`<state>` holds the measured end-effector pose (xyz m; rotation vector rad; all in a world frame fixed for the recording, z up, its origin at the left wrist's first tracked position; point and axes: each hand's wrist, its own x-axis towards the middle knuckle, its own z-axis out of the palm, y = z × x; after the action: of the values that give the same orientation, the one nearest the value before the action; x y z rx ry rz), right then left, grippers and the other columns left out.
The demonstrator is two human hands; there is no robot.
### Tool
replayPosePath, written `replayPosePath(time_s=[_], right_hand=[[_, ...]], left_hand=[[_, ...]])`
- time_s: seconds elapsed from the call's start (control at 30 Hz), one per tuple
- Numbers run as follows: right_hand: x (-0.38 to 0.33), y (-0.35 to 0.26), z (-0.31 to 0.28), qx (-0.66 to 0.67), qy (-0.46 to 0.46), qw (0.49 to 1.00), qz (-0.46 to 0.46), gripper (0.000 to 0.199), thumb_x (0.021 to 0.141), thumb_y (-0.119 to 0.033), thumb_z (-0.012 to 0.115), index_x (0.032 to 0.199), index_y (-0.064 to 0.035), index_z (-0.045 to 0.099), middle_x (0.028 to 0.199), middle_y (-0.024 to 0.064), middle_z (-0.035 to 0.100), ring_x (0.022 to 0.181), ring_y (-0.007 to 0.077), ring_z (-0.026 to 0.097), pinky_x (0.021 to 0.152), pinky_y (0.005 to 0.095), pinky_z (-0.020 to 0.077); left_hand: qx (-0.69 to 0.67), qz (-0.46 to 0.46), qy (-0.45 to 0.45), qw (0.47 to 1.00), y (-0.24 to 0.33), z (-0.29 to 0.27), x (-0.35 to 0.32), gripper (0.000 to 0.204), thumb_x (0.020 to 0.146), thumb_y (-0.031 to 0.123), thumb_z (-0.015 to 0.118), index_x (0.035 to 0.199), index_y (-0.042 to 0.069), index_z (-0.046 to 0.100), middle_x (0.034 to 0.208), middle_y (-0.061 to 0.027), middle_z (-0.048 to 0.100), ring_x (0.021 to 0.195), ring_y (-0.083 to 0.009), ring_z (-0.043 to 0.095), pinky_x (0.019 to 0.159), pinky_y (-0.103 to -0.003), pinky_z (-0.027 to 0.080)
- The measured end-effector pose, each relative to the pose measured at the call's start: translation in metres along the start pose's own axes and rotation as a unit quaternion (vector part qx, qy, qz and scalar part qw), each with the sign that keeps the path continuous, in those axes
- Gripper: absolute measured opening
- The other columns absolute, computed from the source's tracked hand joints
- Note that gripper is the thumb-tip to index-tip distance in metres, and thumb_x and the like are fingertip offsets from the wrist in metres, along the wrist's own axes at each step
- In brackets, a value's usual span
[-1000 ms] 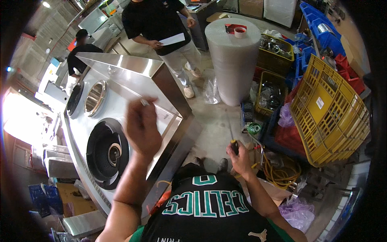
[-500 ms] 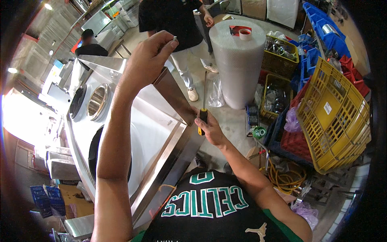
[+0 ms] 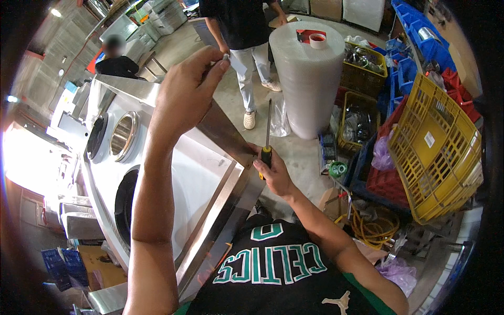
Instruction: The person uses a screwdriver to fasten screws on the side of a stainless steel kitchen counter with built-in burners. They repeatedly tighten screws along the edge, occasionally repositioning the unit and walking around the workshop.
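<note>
Left hand (image 3: 184,93) raised over the right side of the stove (image 3: 202,165), thumb and forefinger pinched on a small pale bit (image 3: 226,56), too small to identify. Right hand (image 3: 276,176) grasps a screwdriver (image 3: 266,156) by its black-and-yellow handle, shaft pointing to the far side; hand sits at the stove's right edge, contact with the steel unclear. Left forearm partly hides a black burner (image 3: 125,210); a shiny metal ring (image 3: 124,136) lies farther off on the stove top. Far side, beyond the left hand: a person in a black top (image 3: 236,23) holding white paper (image 3: 238,64). Right of that person, a bubble-wrap roll (image 3: 305,89) stands upright, tape (image 3: 317,41) on top. Far right, a yellow basket (image 3: 428,147), tilted; nearer, a coiled orange hose (image 3: 367,231).
</note>
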<state>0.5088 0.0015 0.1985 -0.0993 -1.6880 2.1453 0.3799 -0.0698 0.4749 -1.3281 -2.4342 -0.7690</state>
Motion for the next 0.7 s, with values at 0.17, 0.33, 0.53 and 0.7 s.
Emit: replayPosePath(time_s=[0.17, 0.33, 0.53, 0.7], right_hand=[[-0.004, 0.014, 0.0, -0.144, 0.061, 0.987, -0.04, 0.06, 0.087, -0.017, 0.078, 0.138, 0.002, 0.052, 0.092, 0.0006, 0.053, 0.084, 0.013, 0.054, 0.081, 0.0274, 0.0466], [-0.006, 0.033, 0.002, -0.188, 0.069, 0.98, -0.006, 0.067, 0.076, -0.017, 0.088, 0.133, 0.0014, 0.058, 0.117, 0.0104, 0.066, 0.106, 0.0189, 0.063, 0.092, 0.0313, 0.0493], [-0.002, 0.045, -0.002, -0.129, 0.075, 0.989, 0.007, 0.063, 0.074, -0.017, 0.089, 0.127, 0.0015, 0.06, 0.114, 0.0115, 0.07, 0.108, 0.0188, 0.065, 0.094, 0.0322, 0.0501], [-0.001, 0.046, -0.004, -0.125, 0.072, 0.989, -0.012, 0.058, 0.075, -0.016, 0.087, 0.124, 0.0008, 0.06, 0.119, 0.0137, 0.07, 0.109, 0.0231, 0.067, 0.096, 0.0346, 0.0506]], left_hand=[[-0.025, -0.028, -0.004, 0.999, -0.005, -0.003, -0.004, 0.027, 0.102, 0.027, 0.058, 0.105, 0.001, 0.064, 0.087, -0.0082, 0.067, 0.082, -0.0119, 0.06, 0.077, -0.032, 0.048], [-0.02, -0.024, -0.002, 1.0, -0.003, -0.003, -0.005, 0.028, 0.102, 0.028, 0.058, 0.107, 0.001, 0.065, 0.092, -0.0084, 0.069, 0.086, -0.0133, 0.062, 0.082, -0.031, 0.048], [-0.007, -0.023, -0.013, 1.0, -0.003, 0.001, 0.004, 0.027, 0.102, 0.027, 0.058, 0.107, 0.001, 0.066, 0.094, -0.0084, 0.07, 0.089, -0.0142, 0.063, 0.083, -0.031, 0.048], [0.028, -0.02, -0.051, 0.998, -0.006, 0.004, 0.016, 0.029, 0.101, 0.028, 0.059, 0.108, 0.0, 0.066, 0.092, -0.0102, 0.069, 0.086, -0.0153, 0.062, 0.082, -0.031, 0.048]])
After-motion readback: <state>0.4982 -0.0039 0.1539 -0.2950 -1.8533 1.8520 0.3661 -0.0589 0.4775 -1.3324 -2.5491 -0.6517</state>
